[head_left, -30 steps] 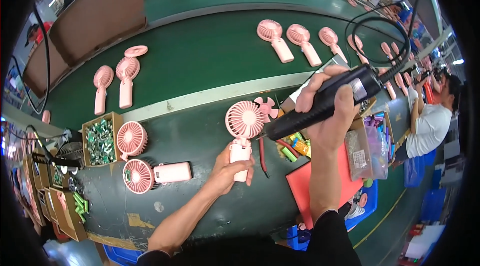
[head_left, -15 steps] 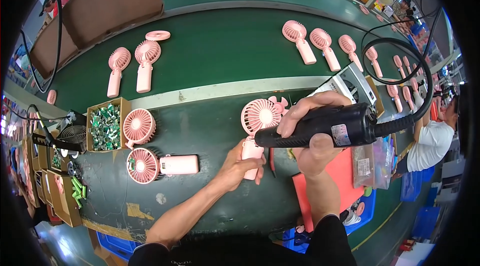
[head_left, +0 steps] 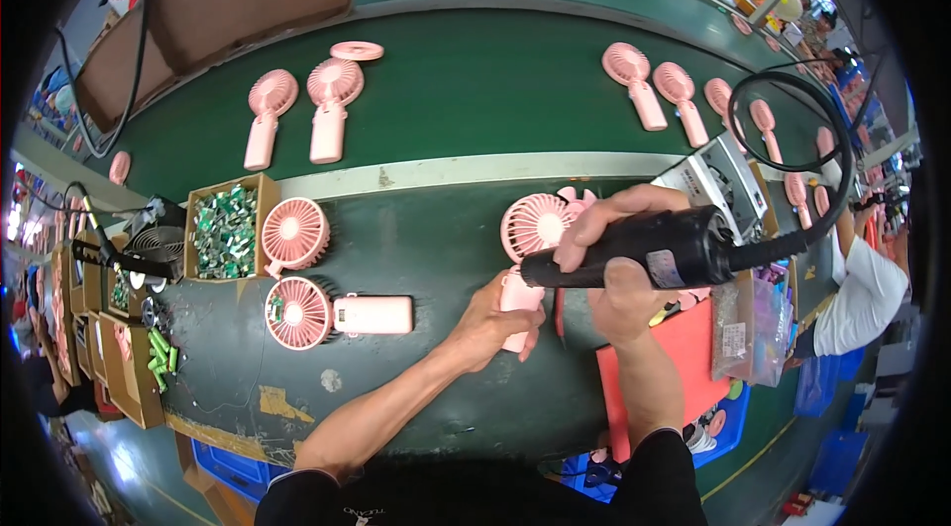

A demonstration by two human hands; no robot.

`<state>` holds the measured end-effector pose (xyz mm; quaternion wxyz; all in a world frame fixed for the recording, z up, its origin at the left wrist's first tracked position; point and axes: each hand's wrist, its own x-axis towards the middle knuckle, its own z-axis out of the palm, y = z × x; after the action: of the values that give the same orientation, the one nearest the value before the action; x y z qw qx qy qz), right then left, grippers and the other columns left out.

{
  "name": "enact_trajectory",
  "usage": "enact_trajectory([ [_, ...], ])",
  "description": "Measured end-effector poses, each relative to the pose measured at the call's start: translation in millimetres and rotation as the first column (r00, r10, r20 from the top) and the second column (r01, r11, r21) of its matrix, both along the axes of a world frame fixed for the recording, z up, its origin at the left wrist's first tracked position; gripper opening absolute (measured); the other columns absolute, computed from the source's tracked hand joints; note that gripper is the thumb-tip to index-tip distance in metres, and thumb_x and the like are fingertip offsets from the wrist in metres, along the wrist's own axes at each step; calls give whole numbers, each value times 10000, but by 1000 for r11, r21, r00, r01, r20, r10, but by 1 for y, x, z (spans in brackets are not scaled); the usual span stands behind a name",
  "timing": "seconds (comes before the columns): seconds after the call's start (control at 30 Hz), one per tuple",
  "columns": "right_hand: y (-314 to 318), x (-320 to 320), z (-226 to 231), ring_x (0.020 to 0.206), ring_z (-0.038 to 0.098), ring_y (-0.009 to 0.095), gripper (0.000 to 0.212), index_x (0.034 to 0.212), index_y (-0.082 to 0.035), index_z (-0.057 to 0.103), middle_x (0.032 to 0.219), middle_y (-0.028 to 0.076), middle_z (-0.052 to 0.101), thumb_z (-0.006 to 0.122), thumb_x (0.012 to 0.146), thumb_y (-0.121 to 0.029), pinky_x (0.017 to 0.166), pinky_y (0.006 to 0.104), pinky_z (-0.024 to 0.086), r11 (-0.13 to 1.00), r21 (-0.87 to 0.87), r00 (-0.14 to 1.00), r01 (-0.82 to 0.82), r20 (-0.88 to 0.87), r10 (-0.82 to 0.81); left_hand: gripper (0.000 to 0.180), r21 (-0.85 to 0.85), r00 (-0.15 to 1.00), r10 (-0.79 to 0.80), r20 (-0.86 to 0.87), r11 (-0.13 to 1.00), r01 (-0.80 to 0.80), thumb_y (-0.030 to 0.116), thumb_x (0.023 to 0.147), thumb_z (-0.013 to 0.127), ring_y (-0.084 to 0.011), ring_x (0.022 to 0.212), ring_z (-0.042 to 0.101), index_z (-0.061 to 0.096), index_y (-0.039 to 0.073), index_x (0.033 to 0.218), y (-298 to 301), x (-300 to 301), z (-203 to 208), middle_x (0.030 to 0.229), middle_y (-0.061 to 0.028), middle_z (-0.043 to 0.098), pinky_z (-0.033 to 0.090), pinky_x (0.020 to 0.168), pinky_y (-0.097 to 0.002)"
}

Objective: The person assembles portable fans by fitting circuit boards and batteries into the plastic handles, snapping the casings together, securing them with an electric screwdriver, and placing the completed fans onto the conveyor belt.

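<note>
My left hand (head_left: 487, 326) is wrapped around the handle of a pink handheld fan (head_left: 521, 300), which lies on the dark green workbench (head_left: 396, 397) with its round grille away from me. My right hand (head_left: 626, 313) grips a black corded electric screwdriver (head_left: 634, 251), held nearly level. Its nose is over the fan's neck, just above my left fingers; the bit itself cannot be made out. A pink fan blade (head_left: 577, 197) shows beside the grille, partly behind my right fingers. To the left, one pink fan (head_left: 297, 312) lies sideways, with a fan head (head_left: 295, 234) above it.
A cardboard box of green circuit boards (head_left: 228, 231) stands at left, near green battery cells (head_left: 161, 356). Several pink fans (head_left: 332, 110) lie on the green belt (head_left: 475, 90) beyond. At right are a red-orange sheet (head_left: 684, 358), a plastic bag (head_left: 763, 328) and a looped black cable (head_left: 847, 145).
The whole view has shifted, so the scene sits farther right. Both hands keep their grips, and the screwdriver's nose stays at the fan's neck.
</note>
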<state>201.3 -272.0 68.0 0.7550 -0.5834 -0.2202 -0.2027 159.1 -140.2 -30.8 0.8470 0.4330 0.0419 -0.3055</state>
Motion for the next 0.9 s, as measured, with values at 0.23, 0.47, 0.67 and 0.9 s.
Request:
enact_trajectory([
  [0.23,2,-2,5,549,538,180,517,1105,-13,432,726,100,528,709,818,-341,501,311,503,1000,14,999,-23,23,22,476,13,997,-44,56,999,43,1,789,587,-176,502,550,393,-33,1222,-1,-1,2,769,-102,556,419,437,-320],
  [0.47,5,-5,6,561,563,183,504,1129,3,423,807,150,570,694,827,-296,514,314,514,998,-64,998,-17,67,21,489,-94,996,-63,68,993,69,11,792,577,-173,490,546,392,-29,1243,7,1,3,722,-99,553,413,447,-322],
  [0.67,7,-8,8,543,566,172,447,1118,16,416,875,176,588,660,823,-214,518,303,524,995,-93,996,-25,81,33,472,-70,988,-110,107,991,118,22,800,564,-166,513,555,398,-15,1240,7,1,2,742,-81,544,417,454,-313],
  [0.9,11,-6,6,536,542,168,510,1042,-23,407,746,126,543,744,819,-333,491,296,504,992,-81,995,-100,0,100,493,-74,988,-112,108,990,120,19,798,566,-165,513,551,394,-18,1258,12,3,1,741,-80,552,417,452,-312],
])
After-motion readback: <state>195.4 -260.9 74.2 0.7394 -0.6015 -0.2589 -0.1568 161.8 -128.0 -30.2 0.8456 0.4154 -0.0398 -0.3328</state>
